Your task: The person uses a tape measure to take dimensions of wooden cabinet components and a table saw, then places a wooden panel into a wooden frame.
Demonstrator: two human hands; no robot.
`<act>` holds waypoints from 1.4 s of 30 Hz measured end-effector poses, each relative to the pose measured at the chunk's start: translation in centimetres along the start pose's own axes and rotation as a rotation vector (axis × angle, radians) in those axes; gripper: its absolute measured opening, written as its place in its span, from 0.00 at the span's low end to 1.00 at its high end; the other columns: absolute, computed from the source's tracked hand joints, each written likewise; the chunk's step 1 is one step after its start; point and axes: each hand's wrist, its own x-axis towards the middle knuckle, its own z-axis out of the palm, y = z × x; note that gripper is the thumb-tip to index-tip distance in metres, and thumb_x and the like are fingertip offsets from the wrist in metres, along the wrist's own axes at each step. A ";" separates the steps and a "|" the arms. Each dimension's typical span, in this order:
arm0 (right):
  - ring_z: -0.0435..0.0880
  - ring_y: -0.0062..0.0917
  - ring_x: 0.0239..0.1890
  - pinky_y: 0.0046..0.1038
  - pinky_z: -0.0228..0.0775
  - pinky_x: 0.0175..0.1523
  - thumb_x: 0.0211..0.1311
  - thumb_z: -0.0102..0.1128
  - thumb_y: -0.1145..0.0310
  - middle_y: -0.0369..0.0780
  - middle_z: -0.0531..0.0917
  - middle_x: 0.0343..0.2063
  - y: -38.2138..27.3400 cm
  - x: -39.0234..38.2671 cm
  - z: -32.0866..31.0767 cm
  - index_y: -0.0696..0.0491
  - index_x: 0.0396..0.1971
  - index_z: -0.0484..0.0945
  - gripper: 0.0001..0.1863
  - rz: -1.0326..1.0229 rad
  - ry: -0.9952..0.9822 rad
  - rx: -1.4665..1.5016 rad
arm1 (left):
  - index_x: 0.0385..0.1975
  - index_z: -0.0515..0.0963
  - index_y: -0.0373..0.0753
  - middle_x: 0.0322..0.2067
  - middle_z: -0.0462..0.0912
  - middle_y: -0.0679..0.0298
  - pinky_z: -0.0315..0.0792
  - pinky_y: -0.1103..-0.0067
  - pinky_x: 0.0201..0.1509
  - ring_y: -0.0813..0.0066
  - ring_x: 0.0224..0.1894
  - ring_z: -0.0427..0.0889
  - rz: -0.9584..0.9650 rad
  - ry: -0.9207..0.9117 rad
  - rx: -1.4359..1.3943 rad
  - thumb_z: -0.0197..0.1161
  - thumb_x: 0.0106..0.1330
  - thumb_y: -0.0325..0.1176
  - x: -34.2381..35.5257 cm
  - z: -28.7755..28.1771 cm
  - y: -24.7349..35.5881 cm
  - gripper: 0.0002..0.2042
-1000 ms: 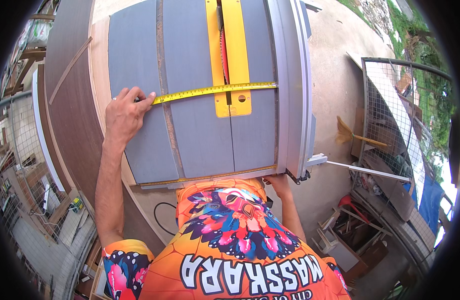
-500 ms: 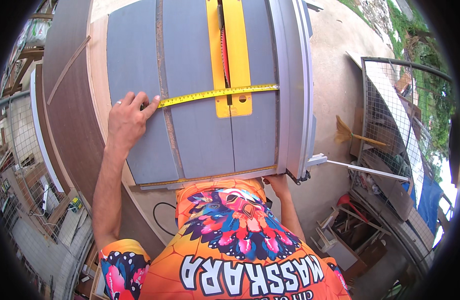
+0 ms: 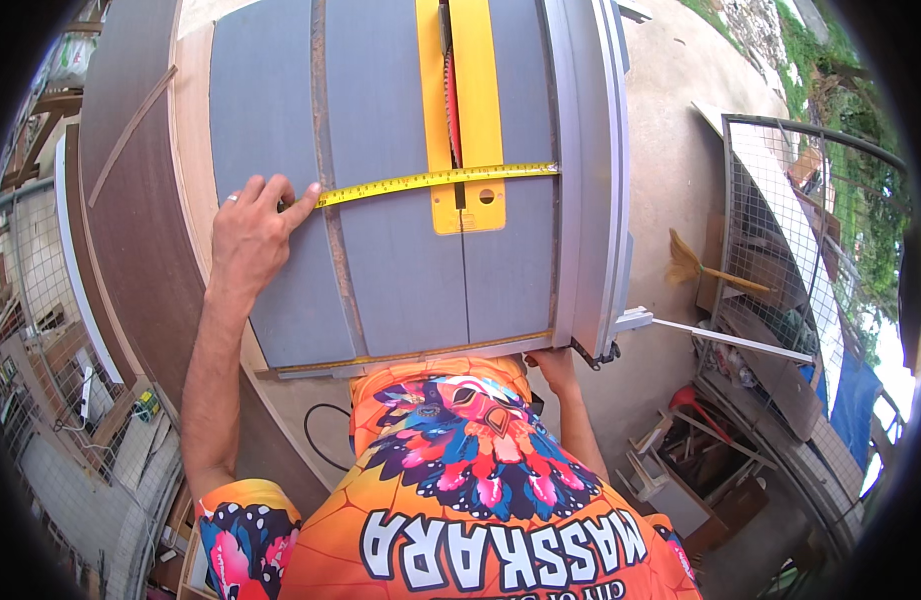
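My left hand [image 3: 249, 232] lies on the grey table-saw top [image 3: 391, 270] and holds the case end of a yellow measuring tape [image 3: 436, 180]. The tape is stretched rightward across the yellow blade insert [image 3: 471, 110] and the saw blade [image 3: 452, 105] to the grey fence [image 3: 589, 170]. My right hand [image 3: 553, 368] is at the table's near right corner, by the fence's front end, partly hidden by my orange shirt; I cannot tell whether it grips anything.
A brown wooden board [image 3: 131, 230] runs along the saw's left side. A broom [image 3: 701, 268] lies on the concrete to the right, beside a wire-mesh frame [image 3: 791, 260]. Scrap wood and boxes [image 3: 691, 460] are piled at lower right. A black cable [image 3: 321, 440] loops below the table.
My left hand has slid a little toward me and to the left along the table, drawing the tape's case end with it. The right hand stays put.
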 end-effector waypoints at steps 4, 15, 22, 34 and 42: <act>0.84 0.21 0.28 0.27 0.77 0.33 0.59 0.74 0.70 0.38 0.86 0.26 0.0 0.1 -0.2 0.61 0.34 0.85 0.10 0.015 -0.009 -0.017 | 0.57 0.88 0.59 0.36 0.77 0.73 0.75 0.74 0.38 0.75 0.41 0.77 -0.011 -0.006 -0.002 0.66 0.67 0.26 0.0 0.0 0.0 0.21; 0.87 0.22 0.30 0.27 0.81 0.35 0.59 0.74 0.72 0.38 0.88 0.30 0.3 0.2 -0.3 0.60 0.38 0.85 0.10 0.043 -0.014 -0.050 | 0.57 0.88 0.60 0.37 0.77 0.74 0.76 0.74 0.38 0.75 0.41 0.77 -0.032 0.000 -0.015 0.66 0.68 0.26 0.0 0.4 -0.1 0.21; 0.88 0.22 0.30 0.27 0.82 0.36 0.59 0.74 0.71 0.38 0.88 0.30 0.2 0.2 -0.2 0.60 0.38 0.85 0.10 0.033 -0.012 -0.040 | 0.57 0.88 0.61 0.37 0.77 0.74 0.76 0.74 0.39 0.75 0.41 0.78 -0.032 0.005 -0.016 0.65 0.69 0.27 0.1 0.3 -0.1 0.21; 0.92 0.38 0.33 0.34 0.83 0.44 0.72 0.68 0.49 0.50 0.91 0.34 -13.1 -7.4 -2.6 0.60 0.47 0.88 0.26 -0.053 -0.441 -1.238 | 0.57 0.88 0.59 0.37 0.78 0.72 0.76 0.72 0.41 0.73 0.41 0.78 -0.018 0.000 -0.041 0.65 0.67 0.23 0.3 0.0 0.0 0.22; 0.85 0.32 0.25 0.31 0.76 0.34 0.74 0.65 0.66 0.45 0.88 0.27 -37.4 3.4 7.5 0.60 0.48 0.86 0.13 -1.005 0.169 -0.428 | 0.56 0.89 0.58 0.36 0.77 0.72 0.76 0.72 0.42 0.73 0.41 0.79 -0.009 0.003 -0.027 0.65 0.66 0.24 0.8 0.0 0.1 0.22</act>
